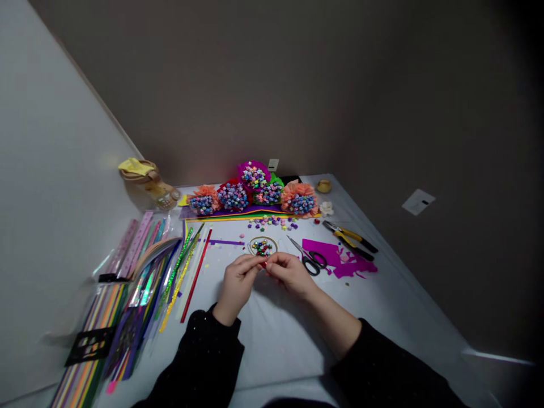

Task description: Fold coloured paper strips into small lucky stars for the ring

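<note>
My left hand [238, 281] and my right hand [289, 273] meet above the white table covering [272, 334]. Their fingertips pinch a tiny red paper piece [264, 263], mostly hidden by my fingers. Just beyond them, a small round dish [272, 245] holds several colourful paper lucky stars. To the right of my right hand lie black-handled scissors [313, 261] with open blades. Loose paper stars [272, 222] are scattered farther back.
Bundled paper strips [140, 294] and shiny strips cover the left side. Magenta paper scraps [335, 256] and yellow-handled pliers [349, 238] lie on the right. Paper flowers with star clusters [254, 192] stand at the back, near a woven container [144, 178] on the left.
</note>
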Demonstrator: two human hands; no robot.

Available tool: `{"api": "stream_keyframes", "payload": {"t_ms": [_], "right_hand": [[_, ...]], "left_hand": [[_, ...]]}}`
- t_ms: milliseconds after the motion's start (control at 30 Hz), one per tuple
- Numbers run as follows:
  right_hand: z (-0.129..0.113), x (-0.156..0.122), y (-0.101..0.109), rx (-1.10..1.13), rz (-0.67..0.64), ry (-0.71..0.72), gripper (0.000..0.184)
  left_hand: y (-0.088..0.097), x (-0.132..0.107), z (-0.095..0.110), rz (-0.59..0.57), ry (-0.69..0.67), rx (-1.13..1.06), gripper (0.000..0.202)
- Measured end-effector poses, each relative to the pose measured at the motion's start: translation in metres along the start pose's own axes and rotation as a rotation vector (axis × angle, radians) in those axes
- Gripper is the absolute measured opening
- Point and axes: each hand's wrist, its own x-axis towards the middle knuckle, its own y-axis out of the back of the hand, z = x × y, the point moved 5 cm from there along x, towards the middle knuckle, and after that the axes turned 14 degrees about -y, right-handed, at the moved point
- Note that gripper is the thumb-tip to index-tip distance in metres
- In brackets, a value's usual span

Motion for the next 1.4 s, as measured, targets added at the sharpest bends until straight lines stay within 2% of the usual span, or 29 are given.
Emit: {"api": "stream_keyframes", "payload": {"t_ms": [333,433,533,667,767,867,1033,1200,1400], "right_hand": [[-0.003,0.0,0.001,-0.092,0.113,0.109,0.01],[-0.006,-0.001,0.001,-0.117,0.153,0.157,0.009],[-0.01,-0.003,0.003,-0.157,0.235,0.224,0.011],[-0.012,-0.006,0.002,-0.252,0.283,0.263,0.009],[-0.012,-0.005,0.001,-0.309,0.267,0.274,0.007],[-0.013,-0.004,0.001,-0.279,0.219,0.265,0.008],[-0.015,-0.002,0.004,-0.306,0.199,0.239,0.01],[-0.011,0.001,0.007,-0.183,0.17,0.223,0.012],[0.0,0.004,0.002,-0.04,0.097,0.111,0.009]], "left_hand": [[-0.006,-0.002,-0.003,-0.006,-0.004,-0.007,0.019],[-0.011,-0.006,-0.01,-0.013,0.113,-0.032,0.022],[-0.015,-0.012,-0.016,0.034,0.265,-0.069,0.026],[-0.016,-0.013,-0.016,0.044,0.302,-0.037,0.018],[-0.013,-0.01,-0.014,0.025,0.282,0.006,0.016],[-0.01,-0.006,-0.011,-0.043,0.254,0.08,0.016],[-0.01,-0.003,-0.005,-0.16,0.12,0.215,0.014],[-0.01,-0.007,-0.004,-0.13,-0.031,0.302,0.018],[-0.01,-0.013,-0.003,-0.142,-0.209,0.357,0.026]]}}
